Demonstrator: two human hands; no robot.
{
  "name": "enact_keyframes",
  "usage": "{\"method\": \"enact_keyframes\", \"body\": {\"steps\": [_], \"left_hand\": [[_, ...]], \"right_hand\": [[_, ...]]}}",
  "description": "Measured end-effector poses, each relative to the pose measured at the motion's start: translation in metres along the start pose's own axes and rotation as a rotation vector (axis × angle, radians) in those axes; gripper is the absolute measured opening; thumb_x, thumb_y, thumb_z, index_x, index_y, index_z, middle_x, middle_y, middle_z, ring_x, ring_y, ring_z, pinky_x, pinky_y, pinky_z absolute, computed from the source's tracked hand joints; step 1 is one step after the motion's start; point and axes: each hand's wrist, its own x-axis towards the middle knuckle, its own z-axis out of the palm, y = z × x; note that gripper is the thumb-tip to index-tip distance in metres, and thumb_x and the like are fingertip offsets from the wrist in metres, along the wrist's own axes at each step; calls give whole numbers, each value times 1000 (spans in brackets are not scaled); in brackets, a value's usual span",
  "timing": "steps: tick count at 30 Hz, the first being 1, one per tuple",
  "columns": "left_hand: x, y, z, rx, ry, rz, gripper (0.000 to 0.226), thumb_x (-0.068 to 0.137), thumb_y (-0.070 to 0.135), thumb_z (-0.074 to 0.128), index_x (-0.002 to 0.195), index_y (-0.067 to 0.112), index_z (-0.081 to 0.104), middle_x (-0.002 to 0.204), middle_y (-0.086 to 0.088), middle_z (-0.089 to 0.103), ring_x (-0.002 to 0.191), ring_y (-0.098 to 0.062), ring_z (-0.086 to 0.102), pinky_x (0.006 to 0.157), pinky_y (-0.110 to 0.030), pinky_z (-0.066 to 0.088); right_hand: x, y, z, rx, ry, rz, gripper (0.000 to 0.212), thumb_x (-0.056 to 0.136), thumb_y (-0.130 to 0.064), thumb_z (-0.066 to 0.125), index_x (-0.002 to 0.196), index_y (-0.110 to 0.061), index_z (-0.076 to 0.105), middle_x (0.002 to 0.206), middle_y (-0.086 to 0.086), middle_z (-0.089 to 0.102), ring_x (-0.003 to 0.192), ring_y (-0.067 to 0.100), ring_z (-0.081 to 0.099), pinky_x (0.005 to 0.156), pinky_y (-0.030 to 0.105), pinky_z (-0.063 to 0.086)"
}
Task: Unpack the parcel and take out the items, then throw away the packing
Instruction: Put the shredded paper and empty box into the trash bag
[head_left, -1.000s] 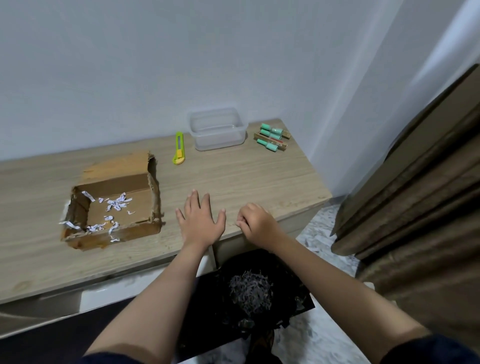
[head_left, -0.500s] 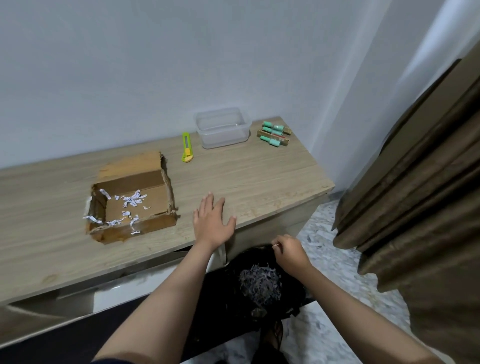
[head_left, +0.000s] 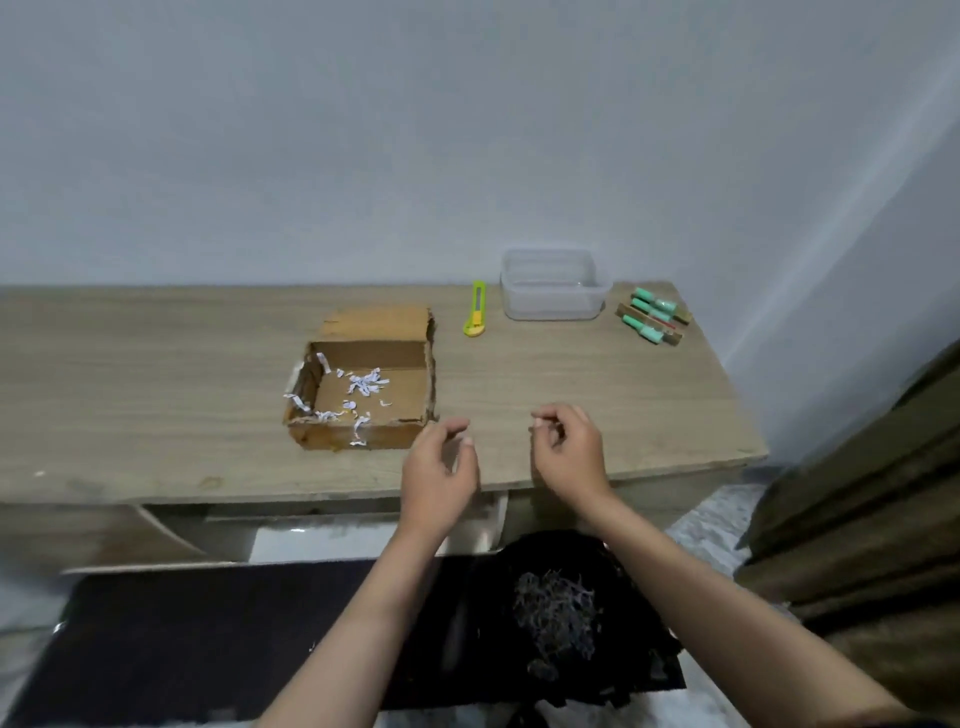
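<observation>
head view:
left hand (head_left: 439, 470): above the desk's front edge, just right of the box's near corner; fingers loosely curled, holding nothing visible
right hand (head_left: 569, 454): beside the left, apart from it; thumb and forefinger pinched, too small to tell if a shred is between them
cardboard box (head_left: 363, 376): open on wooden desk (head_left: 156, 389), a few white paper shreds (head_left: 366, 383) left inside
black bin bag (head_left: 571, 613): on floor below the hands, grey shreds piled inside; rim hard to make out
green items (head_left: 652, 319): far right corner, blurry
yellow cutter (head_left: 476, 315): between box and clear tub (head_left: 553, 286)
curtain (head_left: 857, 519): cut off at right
</observation>
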Motion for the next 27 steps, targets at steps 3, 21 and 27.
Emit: {"method": "enact_keyframes", "body": {"steps": [3, 21, 27], "left_hand": [[11, -3, -41, 23, 185, 37, 19, 86, 19, 53, 98, 15, 66, 94, 1, 66, 92, -15, 63, 83, -36, 53], [83, -103, -142, 103, -174, -199, 122, 36, 50, 90, 136, 35, 22, 129, 9, 55, 119, -12, 55, 100, -39, 48], [82, -104, -141, 187, -170, -224, 127, 43, 65, 81, 145, 32, 13, 148, 1, 41, 135, -19, 40, 107, -43, 41]], "right_hand": [[21, -25, 31, 75, -79, 17, 14, 85, -7, 56, 92, -11, 67, 87, 6, 61, 66, 6, 53, 66, 14, 42], [120, -116, 160, 799, -117, 721, 25, 87, -28, 60, 99, -7, 66, 85, 3, 68, 75, 20, 65, 61, 27, 52], [105, -110, 155, 999, -42, 675, 41, 94, -52, 41, 66, -22, 51, 48, -7, 58, 49, 11, 55, 49, 21, 46]]}}
